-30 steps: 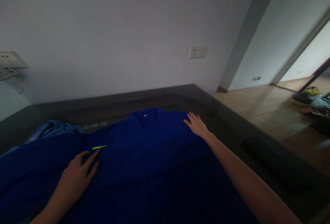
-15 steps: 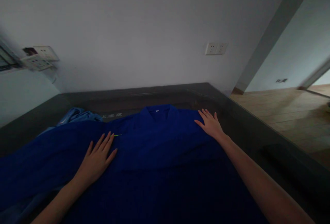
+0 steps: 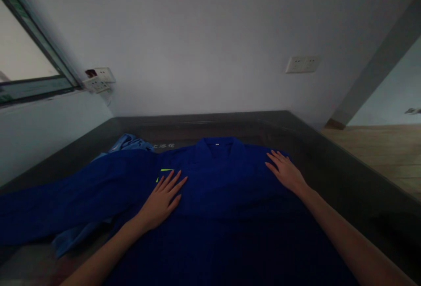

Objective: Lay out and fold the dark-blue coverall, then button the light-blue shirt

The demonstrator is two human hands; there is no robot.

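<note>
A dark blue collared shirt [image 3: 217, 189] lies spread on a dark table, its collar [image 3: 220, 145] toward the wall. One sleeve [image 3: 75, 185] stretches out to the left; on the right, no sleeve shows beyond the shoulder. My left hand [image 3: 159, 202] rests flat on the chest with fingers spread, just below a bright green-yellow corner-shaped mark [image 3: 166, 170] that it partly covers. At the right shoulder, my right hand [image 3: 284, 169] lies with its fingers apart on the cloth. Neither hand grips anything.
Crumpled lighter blue cloth [image 3: 130, 142] shows from beneath the sleeve. The dark table [image 3: 322, 154] meets a pale wall with sockets [image 3: 302, 64]. A window [image 3: 29, 44] is at the left. Wooden floor [image 3: 378, 141] lies beyond the table's right edge.
The view has turned left, bringing more of the window in. My left hand has shifted toward the shirt's middle, uncovering more of the green-yellow mark. My right hand remains at the shoulder.
</note>
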